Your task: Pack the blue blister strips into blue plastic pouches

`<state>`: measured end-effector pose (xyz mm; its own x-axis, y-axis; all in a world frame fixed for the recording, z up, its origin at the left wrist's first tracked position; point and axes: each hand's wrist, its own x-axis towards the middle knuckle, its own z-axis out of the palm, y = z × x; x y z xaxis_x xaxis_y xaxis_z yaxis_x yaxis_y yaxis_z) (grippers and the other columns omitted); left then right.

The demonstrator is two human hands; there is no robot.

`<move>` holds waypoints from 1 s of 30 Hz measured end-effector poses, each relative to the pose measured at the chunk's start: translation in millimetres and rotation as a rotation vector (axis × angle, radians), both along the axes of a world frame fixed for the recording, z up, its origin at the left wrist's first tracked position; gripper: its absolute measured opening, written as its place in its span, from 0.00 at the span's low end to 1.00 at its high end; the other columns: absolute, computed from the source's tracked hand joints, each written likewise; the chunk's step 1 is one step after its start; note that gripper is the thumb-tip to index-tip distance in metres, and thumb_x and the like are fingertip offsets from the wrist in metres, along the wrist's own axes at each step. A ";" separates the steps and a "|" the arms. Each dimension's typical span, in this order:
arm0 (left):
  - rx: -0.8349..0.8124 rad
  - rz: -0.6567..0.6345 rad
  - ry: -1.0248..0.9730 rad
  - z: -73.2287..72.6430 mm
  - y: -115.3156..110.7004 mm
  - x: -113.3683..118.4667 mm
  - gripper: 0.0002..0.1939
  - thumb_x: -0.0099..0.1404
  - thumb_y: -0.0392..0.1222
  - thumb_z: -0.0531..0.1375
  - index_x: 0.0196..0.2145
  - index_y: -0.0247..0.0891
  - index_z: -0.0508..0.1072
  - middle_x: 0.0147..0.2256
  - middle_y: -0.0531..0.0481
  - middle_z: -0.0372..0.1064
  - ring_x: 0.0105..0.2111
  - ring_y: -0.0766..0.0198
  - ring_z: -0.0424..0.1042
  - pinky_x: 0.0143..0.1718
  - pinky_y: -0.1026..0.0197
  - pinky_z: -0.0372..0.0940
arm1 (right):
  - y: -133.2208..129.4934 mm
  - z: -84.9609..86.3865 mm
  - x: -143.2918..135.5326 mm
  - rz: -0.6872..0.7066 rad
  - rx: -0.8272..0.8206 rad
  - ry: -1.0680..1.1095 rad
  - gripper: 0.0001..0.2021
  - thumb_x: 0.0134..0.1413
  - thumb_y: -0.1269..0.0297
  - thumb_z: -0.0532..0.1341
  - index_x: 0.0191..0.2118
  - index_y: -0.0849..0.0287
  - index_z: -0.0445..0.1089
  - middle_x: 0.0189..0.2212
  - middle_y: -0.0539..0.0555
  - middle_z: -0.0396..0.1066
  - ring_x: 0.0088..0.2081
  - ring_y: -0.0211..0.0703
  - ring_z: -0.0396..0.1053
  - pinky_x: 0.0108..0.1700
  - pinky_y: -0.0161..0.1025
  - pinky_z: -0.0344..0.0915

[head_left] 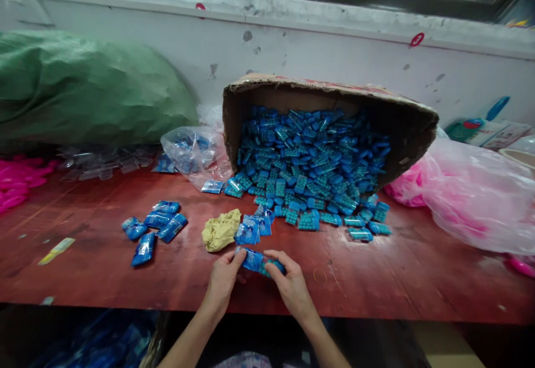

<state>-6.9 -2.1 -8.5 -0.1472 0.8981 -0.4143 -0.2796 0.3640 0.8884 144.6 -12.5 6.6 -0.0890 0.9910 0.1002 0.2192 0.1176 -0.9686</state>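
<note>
My left hand (225,273) pinches the left end of a blue printed packet (252,260) above the front part of the red table. At the packet's right end, my right hand (288,279) grips a small clear case of teal beads (267,268); whether the case is partly inside the packet I cannot tell. Just behind my hands lie several flat blue packets (247,233) and a crumpled yellow lump (220,231). To the left, several filled blue packets (157,219) lie in a loose group.
A cardboard box (330,86) on its side spills many bead cases (309,161) onto the red table (376,279). A green sack (92,89) and a clear bag (196,153) stand back left. Pink items in a plastic bag (480,189) lie right.
</note>
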 end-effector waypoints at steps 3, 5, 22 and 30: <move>0.018 -0.031 -0.031 2.1 -1.4 3.6 0.16 0.44 0.49 0.64 0.26 0.32 0.71 0.16 0.52 0.68 0.16 0.67 0.66 0.14 0.68 0.59 | -1.5 -7.1 -6.9 -0.078 -0.084 0.039 0.10 0.53 0.61 0.55 0.40 0.59 0.66 0.30 0.51 0.68 0.31 0.39 0.66 0.33 0.34 0.64; -0.037 -0.022 -0.193 5.1 -1.9 7.8 0.15 0.46 0.48 0.64 0.28 0.34 0.70 0.19 0.52 0.69 0.18 0.66 0.68 0.16 0.66 0.62 | -3.9 -12.3 -14.3 -0.157 -0.058 0.023 0.09 0.54 0.60 0.53 0.38 0.59 0.63 0.29 0.50 0.67 0.30 0.39 0.65 0.32 0.33 0.63; -0.164 -0.035 -0.397 6.1 -5.5 1.1 0.09 0.51 0.42 0.62 0.27 0.34 0.69 0.22 0.51 0.71 0.22 0.67 0.70 0.26 0.63 0.67 | -8.7 -11.7 -20.0 0.055 -0.201 0.314 0.12 0.47 0.66 0.59 0.40 0.57 0.63 0.30 0.49 0.65 0.30 0.37 0.64 0.30 0.33 0.64; -0.104 -0.332 -0.630 20.0 -6.2 -12.6 0.13 0.56 0.37 0.58 0.41 0.32 0.70 0.37 0.44 0.73 0.40 0.60 0.71 0.40 0.61 0.64 | 1.2 -0.6 -6.0 0.203 -0.064 0.151 0.33 0.39 0.70 0.65 0.54 0.48 0.57 0.46 0.49 0.59 0.48 0.43 0.59 0.52 0.40 0.54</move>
<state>-19.5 -8.3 11.4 0.4221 0.8051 -0.4168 -0.5877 0.5930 0.5503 138.7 -11.3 6.0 -0.2754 0.9591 0.0649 0.0495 0.0815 -0.9954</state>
